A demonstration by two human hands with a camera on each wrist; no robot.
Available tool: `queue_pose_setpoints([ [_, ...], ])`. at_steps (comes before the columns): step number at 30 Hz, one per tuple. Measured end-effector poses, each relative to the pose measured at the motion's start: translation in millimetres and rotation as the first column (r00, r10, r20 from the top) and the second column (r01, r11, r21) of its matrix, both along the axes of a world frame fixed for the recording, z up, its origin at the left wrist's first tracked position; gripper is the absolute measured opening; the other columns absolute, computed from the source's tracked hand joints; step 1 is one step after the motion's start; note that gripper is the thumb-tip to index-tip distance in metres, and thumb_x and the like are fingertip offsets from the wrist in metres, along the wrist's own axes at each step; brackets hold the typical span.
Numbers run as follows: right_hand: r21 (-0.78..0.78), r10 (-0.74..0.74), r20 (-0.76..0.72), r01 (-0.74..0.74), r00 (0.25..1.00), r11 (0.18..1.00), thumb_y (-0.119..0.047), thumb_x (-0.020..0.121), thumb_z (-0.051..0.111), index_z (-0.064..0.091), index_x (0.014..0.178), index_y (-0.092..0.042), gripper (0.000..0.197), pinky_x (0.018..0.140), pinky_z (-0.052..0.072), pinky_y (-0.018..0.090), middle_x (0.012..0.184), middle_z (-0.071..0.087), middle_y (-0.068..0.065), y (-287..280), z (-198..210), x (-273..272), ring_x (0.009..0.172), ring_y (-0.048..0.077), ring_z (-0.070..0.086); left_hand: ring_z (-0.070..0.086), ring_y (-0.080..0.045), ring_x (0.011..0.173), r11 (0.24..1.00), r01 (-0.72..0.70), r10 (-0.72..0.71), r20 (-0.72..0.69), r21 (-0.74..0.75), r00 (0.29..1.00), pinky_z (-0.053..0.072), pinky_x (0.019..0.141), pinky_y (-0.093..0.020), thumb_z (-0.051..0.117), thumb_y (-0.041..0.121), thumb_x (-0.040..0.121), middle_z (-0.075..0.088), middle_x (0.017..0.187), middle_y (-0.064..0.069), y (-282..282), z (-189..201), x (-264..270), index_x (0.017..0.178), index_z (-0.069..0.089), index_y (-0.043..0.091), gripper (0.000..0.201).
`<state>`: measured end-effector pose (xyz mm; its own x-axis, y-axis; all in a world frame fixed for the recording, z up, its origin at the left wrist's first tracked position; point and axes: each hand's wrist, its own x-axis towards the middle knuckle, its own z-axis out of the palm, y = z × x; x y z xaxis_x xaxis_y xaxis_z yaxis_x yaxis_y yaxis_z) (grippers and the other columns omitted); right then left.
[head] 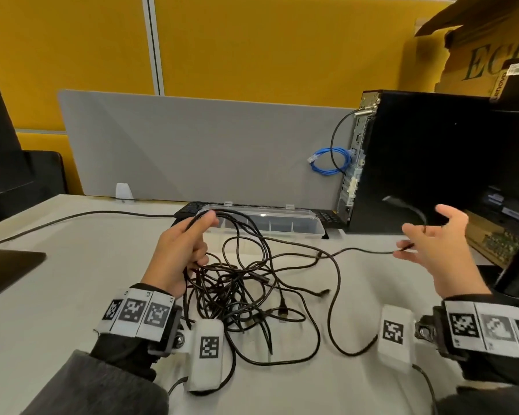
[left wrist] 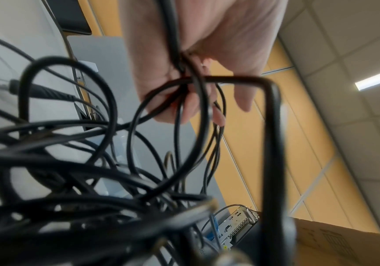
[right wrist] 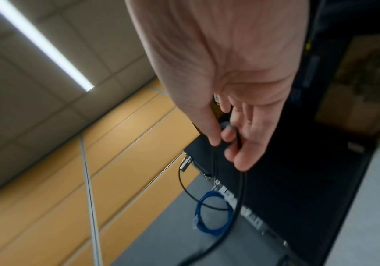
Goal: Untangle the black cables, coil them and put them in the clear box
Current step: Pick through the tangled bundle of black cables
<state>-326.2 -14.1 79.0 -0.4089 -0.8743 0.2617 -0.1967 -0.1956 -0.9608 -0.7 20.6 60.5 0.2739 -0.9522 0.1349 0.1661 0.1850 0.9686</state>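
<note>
A tangle of black cables (head: 246, 295) lies on the white desk (head: 72, 295) between my hands. My left hand (head: 203, 238) is raised over its left side and grips several looped strands; in the left wrist view the left hand (left wrist: 191, 93) has its fingers curled round them, with the tangle (left wrist: 70, 180) hanging below. My right hand (head: 414, 238) is held up at the right and pinches one strand (head: 357, 250) that runs back to the pile. The right wrist view shows the right hand (right wrist: 225, 142) pinching that strand (right wrist: 239, 207). Behind the tangle the clear box (head: 306, 227) stands with its lid up.
A black computer tower (head: 417, 163) stands right behind my right hand, with a blue network cable (head: 330, 161) at its back. A grey divider (head: 192, 145) closes the desk's far edge. A keyboard (head: 186, 209) lies behind the box, a monitor base (head: 6, 265) at left.
</note>
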Motion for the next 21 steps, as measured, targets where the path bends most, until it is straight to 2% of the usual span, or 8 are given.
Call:
queue_pose_setpoints([
  [3,0.068,-0.062,-0.322,0.089,0.945,0.994,-0.001,0.089,0.055,0.019,0.145,-0.023,0.07,0.079,0.052,0.045,0.12,0.049,0.017,0.8,3.5,-6.7,0.089,0.029,0.057,0.021,-0.007,0.04,0.997,0.015,-0.017,-0.028,-0.072,0.999,0.024,0.04,-0.017,0.052,0.046,0.084,0.022,0.047,0.009,2.9,3.1,-0.8,0.087,0.067,0.014,0.036],
  [5,0.044,-0.102,-0.641,0.169,0.761,0.985,-0.01,0.089,0.058,0.031,0.141,-0.016,0.059,0.091,0.044,0.044,0.132,0.042,0.019,2.1,7.2,-1.2,0.106,0.032,0.05,0.019,-0.008,0.041,0.994,0.04,-0.043,-0.029,-0.1,0.999,0.022,0.041,-0.018,0.045,0.041,0.092,0.022,0.047,0.009,3.8,4.7,-3.2,0.085,0.067,0.014,0.035],
  [7,-0.079,-0.127,-0.82,0.11,0.558,0.991,-0.025,0.09,0.057,0.041,0.136,-0.017,0.05,0.098,0.038,0.04,0.133,0.043,0.015,8.0,13.6,23.5,0.119,0.029,0.042,0.019,-0.008,0.041,0.99,0.077,-0.08,-0.021,-0.118,0.997,0.019,0.044,-0.021,0.044,0.038,0.093,0.022,0.046,0.009,5.6,6.1,-6.0,0.084,0.067,0.014,0.034],
  [10,0.109,0.177,-0.899,-0.188,0.401,0.976,-0.046,0.091,0.045,0.043,0.134,-0.023,0.049,0.099,0.043,0.039,0.127,0.051,0.002,17.3,24.8,73.3,0.12,0.019,0.045,0.017,-0.007,0.041,0.982,0.12,-0.126,-0.034,-0.145,0.991,0.014,0.048,-0.026,0.047,0.041,0.086,0.021,0.046,0.01,8.3,7.5,-10.0,0.081,0.067,0.015,0.034],
  [13,0.336,0.43,-0.865,-0.336,0.259,0.88,-0.038,0.097,0.041,0.058,0.111,-0.02,0.029,0.083,0.047,0.028,0.095,0.059,-0.005,19.2,30.3,104.7,0.091,0.011,0.058,0.017,-0.006,0.042,0.977,0.146,-0.154,-0.043,-0.157,0.987,0.014,0.047,-0.023,0.045,0.039,0.088,0.022,0.047,0.01,9.5,8.2,-12.8,0.082,0.068,0.015,0.034],
  [16,0.32,0.486,-0.814,-0.451,0.319,0.833,-0.028,0.098,0.041,0.061,0.088,-0.019,0.024,0.066,0.041,0.024,0.072,0.051,-0.01,14.6,33.7,107.3,0.064,0.005,0.048,0.022,-0.006,0.044,0.983,0.147,-0.149,-0.011,-0.107,0.989,0.025,0.049,-0.02,0.044,0.035,0.093,0.027,0.049,0.01,7.2,7.3,-8.4,0.091,0.066,0.012,0.032],
  [18,0.241,0.485,-0.754,-0.5,0.443,0.832,-0.033,0.095,0.045,0.062,0.087,-0.022,0.022,0.061,0.04,0.015,0.073,0.054,-0.011,11.8,39.1,98.4,0.062,-0.002,0.048,0.027,-0.006,0.043,0.983,0.168,-0.165,0.041,-0.073,0.985,0.029,0.052,-0.022,0.053,0.03,0.089,0.033,0.05,0.011,6.0,6.9,-2.8,0.091,0.063,0.012,0.021],
  [21,-0.024,0.34,-0.657,-0.47,0.673,0.882,-0.032,0.092,0.05,0.063,0.087,-0.019,0.019,0.048,0.038,0.004,0.068,0.055,-0.009,6.2,49.3,80.3,0.052,-0.011,0.05,0.036,-0.006,0.041,0.987,0.155,-0.147,0.175,-0.032,0.973,0.036,0.05,-0.019,0.064,0.013,0.083,0.043,0.049,0.011,4.6,4.7,5.0,0.095,0.063,0.014,0.013],
])
